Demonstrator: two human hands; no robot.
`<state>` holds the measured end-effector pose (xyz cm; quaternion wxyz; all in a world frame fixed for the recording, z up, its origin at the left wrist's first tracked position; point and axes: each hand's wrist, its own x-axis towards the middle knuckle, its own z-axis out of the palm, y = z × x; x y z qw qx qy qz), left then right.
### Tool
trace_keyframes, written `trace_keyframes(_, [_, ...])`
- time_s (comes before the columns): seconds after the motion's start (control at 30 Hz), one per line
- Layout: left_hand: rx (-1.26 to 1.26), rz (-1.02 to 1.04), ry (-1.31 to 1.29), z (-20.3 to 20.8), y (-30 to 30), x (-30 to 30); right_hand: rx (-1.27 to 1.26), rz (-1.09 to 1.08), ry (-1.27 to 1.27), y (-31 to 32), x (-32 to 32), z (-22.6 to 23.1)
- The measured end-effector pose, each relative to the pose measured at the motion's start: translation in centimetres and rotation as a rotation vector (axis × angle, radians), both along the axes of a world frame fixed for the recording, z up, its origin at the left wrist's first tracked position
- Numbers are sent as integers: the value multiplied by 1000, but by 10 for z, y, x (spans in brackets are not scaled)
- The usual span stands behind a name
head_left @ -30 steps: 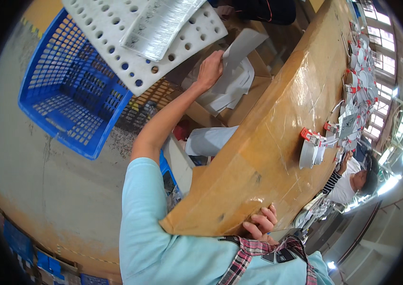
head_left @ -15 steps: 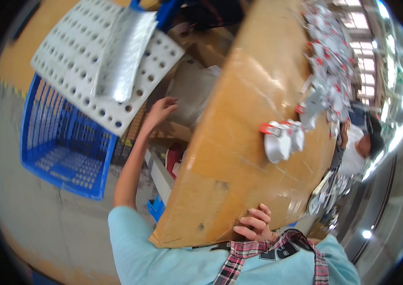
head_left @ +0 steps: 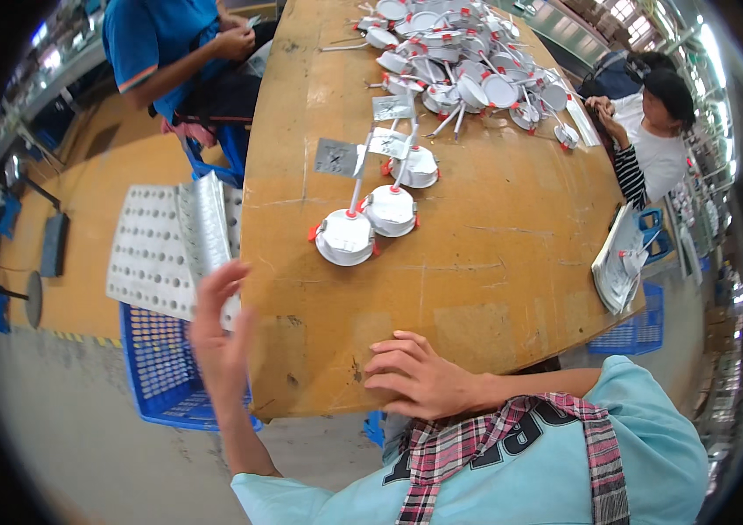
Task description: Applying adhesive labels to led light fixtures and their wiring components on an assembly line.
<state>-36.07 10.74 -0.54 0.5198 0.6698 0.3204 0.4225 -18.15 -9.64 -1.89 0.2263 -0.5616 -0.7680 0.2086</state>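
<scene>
My left hand (head_left: 221,328) is raised beside the table's left edge, blurred, with its fingers apart and nothing visible in it. Palm down near the front edge of the brown table (head_left: 476,289), my right hand (head_left: 420,378) rests with loosely bent fingers and no object in it. Ahead of the hands stand three round white lamp-like fixtures with red clips: a near one (head_left: 345,238), a middle one (head_left: 390,212) and a far one (head_left: 415,168). Upright pale stems with silvery label tags (head_left: 336,157) rise from them.
A heap of similar white fixtures (head_left: 476,74) covers the far table. On the left, a white perforated board (head_left: 148,249) bearing a silvery sheet (head_left: 207,223) lies over a blue basket (head_left: 161,372). Silvery sheets (head_left: 614,267) lie at the right edge. Two people work at far left and right.
My view has swung upright over the table. My left hand has come up from the low space beside the table to its left edge. My right hand stays on the tabletop near the front.
</scene>
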Motion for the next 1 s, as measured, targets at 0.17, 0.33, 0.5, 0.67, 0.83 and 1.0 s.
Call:
trace_keyframes(0.17, [422,-189,479,13,-46,52,375,-283,65,22,61,10])
trace_keyframes(0.33, [746,-99,628,-1,-47,113,495,-600,139,66,146,-18])
trace_keyframes(0.5, [790,-1,550,26,-68,119,504,-565,88,36,145,-11])
trace_keyframes(0.67, [732,-283,423,39,-70,194,457,-757,154,-47,186,3])
trace_keyframes(0.83, [664,-328,353,43,-11,317,451,-806,235,-81,199,-2])
trace_keyframes(1.0, [448,-211,661,16,98,415,425,-768,337,-88,200,-19])
